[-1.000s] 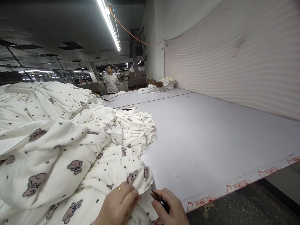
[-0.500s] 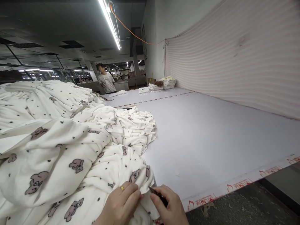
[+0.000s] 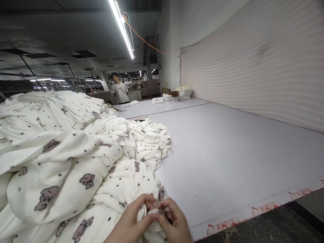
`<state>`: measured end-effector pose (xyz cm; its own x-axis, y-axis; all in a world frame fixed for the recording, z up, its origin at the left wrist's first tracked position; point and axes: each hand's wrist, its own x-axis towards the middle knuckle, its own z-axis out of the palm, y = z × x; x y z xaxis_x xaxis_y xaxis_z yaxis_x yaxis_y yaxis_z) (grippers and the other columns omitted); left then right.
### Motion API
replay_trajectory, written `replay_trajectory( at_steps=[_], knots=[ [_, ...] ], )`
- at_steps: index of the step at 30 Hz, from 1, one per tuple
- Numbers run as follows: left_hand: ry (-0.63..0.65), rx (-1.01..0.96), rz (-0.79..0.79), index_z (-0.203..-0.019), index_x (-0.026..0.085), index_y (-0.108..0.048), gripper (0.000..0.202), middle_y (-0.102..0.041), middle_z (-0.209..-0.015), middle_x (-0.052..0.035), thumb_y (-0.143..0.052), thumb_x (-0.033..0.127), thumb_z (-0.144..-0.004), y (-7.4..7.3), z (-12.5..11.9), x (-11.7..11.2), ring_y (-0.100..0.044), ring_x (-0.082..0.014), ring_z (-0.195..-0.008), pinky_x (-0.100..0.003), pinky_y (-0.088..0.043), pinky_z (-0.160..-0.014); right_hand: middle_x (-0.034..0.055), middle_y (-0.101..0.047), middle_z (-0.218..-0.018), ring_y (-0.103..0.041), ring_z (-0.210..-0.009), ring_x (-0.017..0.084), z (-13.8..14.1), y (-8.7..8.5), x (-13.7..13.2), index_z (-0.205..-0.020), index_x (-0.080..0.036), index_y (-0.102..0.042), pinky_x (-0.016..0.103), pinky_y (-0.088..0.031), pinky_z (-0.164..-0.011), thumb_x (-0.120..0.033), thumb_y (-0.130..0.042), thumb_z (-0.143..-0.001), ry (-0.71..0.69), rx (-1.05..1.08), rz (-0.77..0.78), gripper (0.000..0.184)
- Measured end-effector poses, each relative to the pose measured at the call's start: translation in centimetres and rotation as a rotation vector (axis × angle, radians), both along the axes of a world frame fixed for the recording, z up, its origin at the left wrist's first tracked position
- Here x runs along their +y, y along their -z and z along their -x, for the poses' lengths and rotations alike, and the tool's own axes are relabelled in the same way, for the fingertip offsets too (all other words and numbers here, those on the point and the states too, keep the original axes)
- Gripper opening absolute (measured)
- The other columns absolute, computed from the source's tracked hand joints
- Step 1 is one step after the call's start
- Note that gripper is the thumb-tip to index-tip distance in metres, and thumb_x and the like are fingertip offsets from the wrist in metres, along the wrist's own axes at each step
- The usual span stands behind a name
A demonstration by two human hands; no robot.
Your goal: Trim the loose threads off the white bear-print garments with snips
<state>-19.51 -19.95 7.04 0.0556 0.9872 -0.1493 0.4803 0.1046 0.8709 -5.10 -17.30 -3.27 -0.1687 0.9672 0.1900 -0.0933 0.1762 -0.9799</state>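
1. White soft fabric printed with mauve-brown bears and small dark marks (image 3: pixel 73 162): heaped from 9 to 11 o'clock of the hands, on the left part of the smooth pale-grey tabletop (image 3: pixel 240 145). Clock positions are read from the hands; 12 o'clock is straight ahead.
2. Left hand (image 3: pixel 136 219): at 6 o'clock of the view, closed on a small fold of the fabric, pinched between thumb and fingers.
3. Right hand (image 3: pixel 176 221): just beside the left, at its 3 o'clock, closed around a slim, dark, pointed tool (image 3: pixel 165 214). Its fingertips meet the pinched fold. Whether the tool's tip touches the fabric cannot be told.
4. Tabletop: bare surface extends from 12 to 3 o'clock; red printing marks its near edge.
5. Folded white cloth stack (image 3: pixel 184 92): far end of the tabletop, 12 o'clock.
6. Person in a white T-shirt (image 3: pixel 120 91): standing beyond the fabric, 11 o'clock.
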Motion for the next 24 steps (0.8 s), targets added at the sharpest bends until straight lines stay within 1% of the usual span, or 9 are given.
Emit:
replay_trajectory(
  at_steps=[2, 5, 8, 11, 13, 15, 17, 20, 24],
  knots=[
    [0.024, 0.024, 0.018, -0.103, 0.025, -0.060, 0.029, -0.062, -0.093, -0.0001, -0.056, 0.043, -0.081, 0.1, 0.1, -0.1, -0.057, -0.0218, -0.099, -0.028, -0.041, -0.091, -0.0031, -0.056, -0.066, -0.041, -0.049, 0.008, -0.6, 0.0, -0.1, -0.074, -0.019, -0.060, 0.019, -0.034, -0.048, -0.041, -0.065, -0.078, -0.017, -0.002, 0.016, 0.023],
    [0.061, 0.059, 0.055, -0.104, 0.026, -0.063, 0.029, -0.063, -0.098, -0.0006, -0.055, 0.044, -0.082, 0.3, -0.1, -0.1, -0.056, -0.0229, -0.102, -0.030, -0.040, -0.094, -0.0021, -0.055, -0.064, -0.050, -0.057, 0.012, -1.1, -0.9, -0.4, -0.074, -0.019, -0.058, 0.020, -0.038, -0.054, -0.044, -0.057, -0.084, 0.035, -0.041, -0.001, 0.027],
    [0.080, 0.061, 0.058, -0.091, 0.024, -0.067, 0.025, -0.064, -0.089, -0.0005, -0.055, 0.043, -0.080, 0.4, -0.5, 0.2, -0.057, -0.0229, -0.094, -0.030, -0.041, -0.088, -0.0026, -0.053, -0.062, -0.050, -0.057, 0.013, -1.2, -2.1, -0.6, -0.076, -0.020, -0.055, 0.020, -0.039, -0.056, -0.044, -0.052, -0.088, 0.119, -0.096, -0.076, 0.027],
    [0.000, 0.018, 0.059, -0.075, 0.020, -0.063, 0.024, -0.058, -0.076, 0.0010, -0.057, 0.044, -0.078, 0.4, -0.8, 0.4, -0.055, -0.0212, -0.085, -0.028, -0.041, -0.081, -0.0028, -0.053, -0.062, -0.052, -0.058, 0.013, -1.4, -2.4, -0.6, -0.078, -0.021, -0.054, 0.020, -0.040, -0.055, -0.045, -0.053, -0.087, 0.146, -0.111, -0.067, 0.025],
    [-0.054, -0.080, 0.072, -0.074, 0.020, -0.061, 0.026, -0.054, -0.074, 0.0019, -0.058, 0.046, -0.077, 0.4, -0.8, 0.4, -0.053, -0.0202, -0.082, -0.026, -0.041, -0.077, -0.0005, -0.059, -0.070, -0.058, -0.065, 0.015, -1.8, -2.0, -0.6, -0.085, -0.021, -0.058, 0.020, -0.043, -0.059, -0.045, -0.058, -0.083, 0.125, -0.117, -0.069, 0.024],
    [-0.088, -0.190, 0.092, -0.076, 0.021, -0.059, 0.027, -0.052, -0.074, 0.0027, -0.059, 0.048, -0.076, 0.5, -0.7, 0.3, -0.052, -0.0191, -0.080, -0.025, -0.041, -0.074, 0.0017, -0.062, -0.076, -0.061, -0.070, 0.017, -2.5, -1.4, -0.6, -0.090, -0.022, -0.064, 0.022, -0.045, -0.063, -0.045, -0.060, -0.080, 0.081, -0.147, -0.113, 0.025],
    [-0.100, -0.253, 0.111, -0.076, 0.021, -0.058, 0.027, -0.051, -0.073, 0.0030, -0.060, 0.048, -0.075, 0.6, -0.8, 0.2, -0.051, -0.0185, -0.078, -0.025, -0.041, -0.073, 0.0023, -0.064, -0.075, -0.062, -0.069, 0.018, -2.9, -1.0, -0.7, -0.090, -0.023, -0.069, 0.023, -0.046, -0.063, -0.043, -0.059, -0.081, 0.041, -0.181, -0.151, 0.024],
    [-0.085, -0.256, 0.100, -0.073, 0.020, -0.058, 0.028, -0.050, -0.072, 0.0030, -0.062, 0.048, -0.074, 0.6, -1.1, 0.1, -0.050, -0.0184, -0.080, -0.025, -0.040, -0.075, 0.0034, -0.067, -0.075, -0.064, -0.070, 0.019, -3.0, -1.1, -0.9, -0.092, -0.025, -0.072, 0.023, -0.047, -0.063, -0.042, -0.059, -0.082, 0.027, -0.200, -0.158, 0.024],
    [-0.069, -0.191, 0.087, -0.071, 0.020, -0.058, 0.027, -0.048, -0.070, 0.0034, -0.061, 0.048, -0.074, 0.0, -1.3, 0.1, -0.048, -0.0170, -0.076, -0.023, -0.040, -0.073, 0.0038, -0.069, -0.076, -0.065, -0.071, 0.019, -3.0, -2.0, -0.8, -0.092, -0.026, -0.074, 0.023, -0.046, -0.064, -0.042, -0.058, -0.083, 0.009, -0.210, -0.145, 0.025]
  ],
)
